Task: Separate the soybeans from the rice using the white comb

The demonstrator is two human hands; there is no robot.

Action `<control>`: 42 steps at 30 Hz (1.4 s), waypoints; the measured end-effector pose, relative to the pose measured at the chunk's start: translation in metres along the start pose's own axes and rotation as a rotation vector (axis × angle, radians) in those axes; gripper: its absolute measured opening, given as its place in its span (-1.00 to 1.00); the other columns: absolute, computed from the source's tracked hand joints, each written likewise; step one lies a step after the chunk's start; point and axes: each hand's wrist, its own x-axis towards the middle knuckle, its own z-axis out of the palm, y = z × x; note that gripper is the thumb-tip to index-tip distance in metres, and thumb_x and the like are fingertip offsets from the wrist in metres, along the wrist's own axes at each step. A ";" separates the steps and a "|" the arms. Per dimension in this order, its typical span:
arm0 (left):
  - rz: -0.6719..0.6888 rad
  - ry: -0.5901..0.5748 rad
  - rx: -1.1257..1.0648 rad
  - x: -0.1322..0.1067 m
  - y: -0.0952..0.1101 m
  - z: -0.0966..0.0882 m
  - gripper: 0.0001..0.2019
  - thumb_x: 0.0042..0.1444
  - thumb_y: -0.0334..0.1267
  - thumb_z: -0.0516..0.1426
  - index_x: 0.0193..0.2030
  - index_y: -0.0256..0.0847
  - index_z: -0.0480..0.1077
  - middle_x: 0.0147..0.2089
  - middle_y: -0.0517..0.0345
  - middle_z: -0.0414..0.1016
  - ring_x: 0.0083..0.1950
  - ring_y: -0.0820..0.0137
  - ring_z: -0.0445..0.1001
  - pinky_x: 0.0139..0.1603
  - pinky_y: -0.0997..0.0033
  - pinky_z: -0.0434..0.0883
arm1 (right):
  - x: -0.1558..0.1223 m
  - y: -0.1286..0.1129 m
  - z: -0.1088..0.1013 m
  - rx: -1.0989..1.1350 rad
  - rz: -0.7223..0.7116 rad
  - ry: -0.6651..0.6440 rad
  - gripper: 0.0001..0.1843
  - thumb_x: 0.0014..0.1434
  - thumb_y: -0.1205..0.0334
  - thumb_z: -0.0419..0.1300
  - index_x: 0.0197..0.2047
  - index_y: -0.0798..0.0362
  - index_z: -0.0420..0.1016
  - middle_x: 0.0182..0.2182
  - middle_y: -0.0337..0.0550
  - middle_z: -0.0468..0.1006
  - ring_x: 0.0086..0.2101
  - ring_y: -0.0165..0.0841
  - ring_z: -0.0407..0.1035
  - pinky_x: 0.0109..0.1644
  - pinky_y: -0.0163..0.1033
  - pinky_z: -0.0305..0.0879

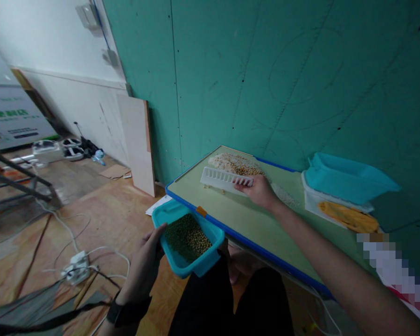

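My left hand (147,252) grips the near-left rim of a turquoise plastic container (206,268), tilted just off the table's front edge. Inside it, small green beans (182,233) lie beside pale yellow soybeans (200,243). Over the tabletop, my right hand (261,190) is closed around the right end of a long white plastic piece (219,176) with a row of slots. Just behind that piece spreads a pile of white grains and tan beans (240,163). A few loose beans lie in front of it, and part of the pile is hidden by my hand.
The pale green table (245,214) has a blue edge with an orange clip (201,211). At its right stand an empty turquoise tub (350,177) and an orange-yellow cloth item (348,217). A green wall rises behind. Cables and a power strip (77,267) lie on the floor, left.
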 end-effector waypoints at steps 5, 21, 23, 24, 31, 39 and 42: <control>-0.005 -0.003 -0.005 0.002 0.000 -0.001 -0.68 -0.13 -0.07 0.42 -0.56 -0.23 0.46 -0.67 0.34 0.32 -0.63 0.53 0.26 -0.60 0.55 0.28 | 0.005 0.007 0.006 -0.043 -0.024 -0.023 -0.85 0.02 0.24 0.37 -0.34 0.15 0.67 -0.47 -0.12 0.66 -0.44 -0.26 0.52 -0.40 -0.28 0.36; 0.005 -0.079 0.010 -0.013 -0.007 0.008 -0.63 -0.01 -0.05 0.36 -0.62 -0.21 0.38 -0.67 0.37 0.22 -0.61 0.56 0.14 -0.61 0.57 0.15 | -0.046 -0.043 0.006 -0.017 -0.094 -0.098 -0.78 0.18 0.18 0.27 -0.18 0.07 0.70 -0.35 -0.08 0.71 -0.38 -0.27 0.57 -0.35 -0.25 0.41; -0.001 -0.105 0.015 -0.014 -0.010 0.008 -0.64 0.02 -0.05 0.34 -0.60 -0.22 0.39 -0.65 0.36 0.25 -0.60 0.55 0.17 -0.60 0.56 0.17 | -0.053 -0.047 0.006 -0.004 -0.109 -0.102 -0.78 0.20 0.18 0.26 -0.15 0.04 0.69 -0.32 -0.09 0.71 -0.36 -0.28 0.58 -0.30 -0.24 0.43; -0.001 -0.120 0.013 -0.015 -0.011 0.009 -0.64 0.03 -0.06 0.34 -0.60 -0.22 0.38 -0.65 0.36 0.25 -0.60 0.55 0.17 -0.60 0.57 0.17 | -0.056 -0.048 0.006 0.006 -0.112 -0.108 -0.78 0.20 0.18 0.26 -0.15 0.04 0.69 -0.31 -0.10 0.71 -0.35 -0.28 0.58 -0.29 -0.24 0.44; -0.065 -0.092 -0.009 -0.029 -0.017 0.020 -0.63 -0.08 -0.03 0.38 -0.62 -0.23 0.42 -0.66 0.35 0.29 -0.59 0.53 0.22 -0.56 0.54 0.24 | -0.086 -0.067 0.010 -0.014 -0.108 -0.094 -0.78 0.24 0.23 0.22 -0.12 -0.03 0.69 -0.26 -0.12 0.72 -0.31 -0.25 0.61 -0.23 -0.19 0.50; -0.091 -0.090 0.016 -0.043 -0.021 0.031 -0.63 -0.13 0.00 0.39 -0.61 -0.25 0.45 -0.66 0.34 0.25 -0.60 0.56 0.14 -0.58 0.55 0.17 | -0.098 -0.079 0.011 -0.037 -0.114 -0.025 -0.79 0.25 0.22 0.21 -0.11 -0.07 0.67 -0.26 -0.13 0.72 -0.31 -0.22 0.61 -0.24 -0.18 0.50; -0.089 -0.081 0.020 -0.044 -0.018 0.032 -0.60 -0.19 0.01 0.41 -0.67 -0.22 0.41 -0.70 0.38 0.15 -0.63 0.57 0.06 -0.63 0.54 0.10 | -0.065 -0.062 0.002 -0.045 -0.031 0.091 -0.85 0.17 0.21 0.29 -0.24 0.05 0.67 -0.34 -0.06 0.71 -0.35 -0.20 0.59 -0.31 -0.20 0.45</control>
